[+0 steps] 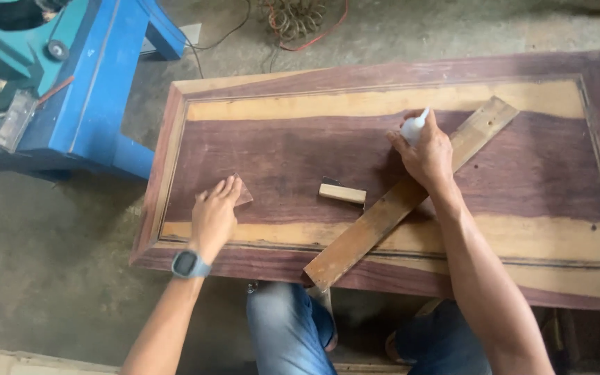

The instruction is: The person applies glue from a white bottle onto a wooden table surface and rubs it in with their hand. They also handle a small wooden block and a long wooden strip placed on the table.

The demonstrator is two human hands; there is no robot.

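Observation:
A large dark wooden panel (300, 149) with pale streaks and a framed edge lies flat before me. My left hand (213, 215) presses flat on a small thin piece of wood (243, 192) near the panel's left side. My right hand (426, 154) grips a small white squeeze bottle (413, 127), nozzle pointing up and away. A long pale wooden slat (383, 212) lies diagonally across the panel under my right wrist. A small wooden block (342, 193) rests between my hands.
A blue machine stand (95, 90) sits at the left on the concrete floor (43, 257). Coiled wire and a red cable (300, 21) lie beyond the panel. My knees in jeans (289, 330) are below the panel's near edge. A watch (189, 264) is on my left wrist.

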